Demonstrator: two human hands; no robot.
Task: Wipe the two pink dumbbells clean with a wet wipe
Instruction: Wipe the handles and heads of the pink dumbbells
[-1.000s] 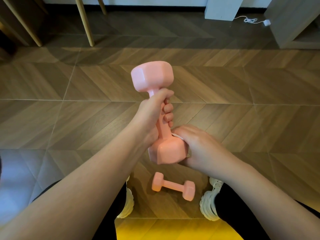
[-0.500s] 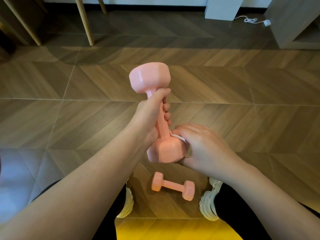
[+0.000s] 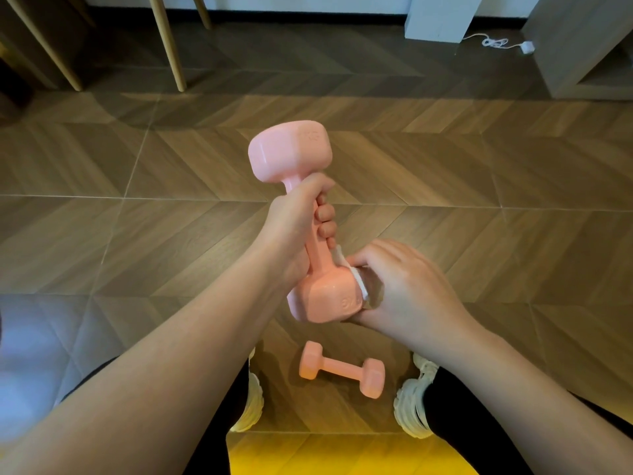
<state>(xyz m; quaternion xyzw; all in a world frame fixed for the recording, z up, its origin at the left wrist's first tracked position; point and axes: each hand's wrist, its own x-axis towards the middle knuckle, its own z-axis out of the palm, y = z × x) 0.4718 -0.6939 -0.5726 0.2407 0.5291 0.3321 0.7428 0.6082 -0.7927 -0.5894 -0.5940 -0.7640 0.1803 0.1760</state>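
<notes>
dumbbell (image 3: 310,234) near-upright, top tilted left; left hand (image 3: 291,231) grips handle

Chevron wood floor (image 3: 479,200), slanted wooden legs (image 3: 173,46) top left, white cable (image 3: 496,42) top right, yellow surface (image 3: 342,454) below.
</notes>
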